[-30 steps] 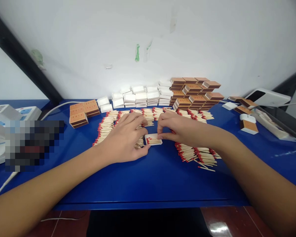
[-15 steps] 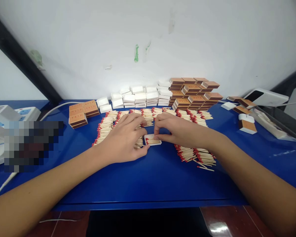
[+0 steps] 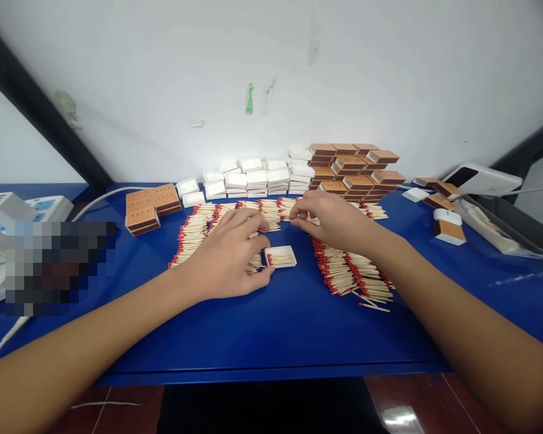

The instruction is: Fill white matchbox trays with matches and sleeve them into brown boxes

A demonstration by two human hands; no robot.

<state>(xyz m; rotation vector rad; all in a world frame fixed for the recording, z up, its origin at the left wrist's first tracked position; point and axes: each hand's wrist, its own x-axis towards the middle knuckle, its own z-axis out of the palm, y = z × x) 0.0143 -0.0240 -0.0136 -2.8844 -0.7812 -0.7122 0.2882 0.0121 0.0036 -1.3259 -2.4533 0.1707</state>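
A small white matchbox tray [image 3: 288, 251] lies on the blue table with several red-headed matches [image 3: 280, 260] inside, along its near side. My left hand [image 3: 235, 253] grips the tray's left end between thumb and fingers, the palm resting over part of the loose matches. My right hand [image 3: 330, 218] is above and to the right of the tray, its fingers curled in at the far row of loose matches [image 3: 286, 208]. Whether a match is between those fingertips cannot be made out. More loose matches [image 3: 339, 271] lie below my right wrist.
Stacked white trays [image 3: 257, 179] and brown matchbox sleeves [image 3: 344, 172] line the wall. Brown matchboxes [image 3: 151, 205] stand at left, near a power strip [image 3: 49, 211] and a pixelated dark object [image 3: 63, 265]. At right lie a white device [image 3: 484, 178] and a dark bin [image 3: 511, 223].
My right hand has drawn away from the tray, up and to the right, to the far row of matches. My left hand and the tray stay in place.
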